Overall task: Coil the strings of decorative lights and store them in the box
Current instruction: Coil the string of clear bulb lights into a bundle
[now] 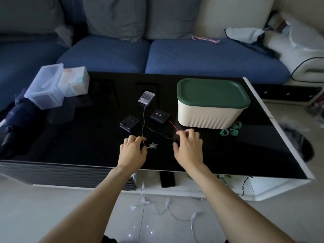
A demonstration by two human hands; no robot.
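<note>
A clear battery case (146, 96) lies on the black table (87, 137); its thin wire runs toward me to a clear star light (153, 145). My left hand (132, 150) pinches that wire beside the star. The rest of the star string (157, 206) hangs off the table edge onto the floor. My right hand (189, 146) grips a dark coil of black wire (176, 139), joined by red and black leads to a black box with a red and a green dot (159, 117). The cream box with a green lid (212, 103) stands shut behind my right hand.
A second black case (129, 124) sits left of the leads. Clear plastic containers (52, 86) stand at the table's far left. Green tape rolls (231, 130) lie by the cream box. A blue sofa (175, 57) runs behind the table.
</note>
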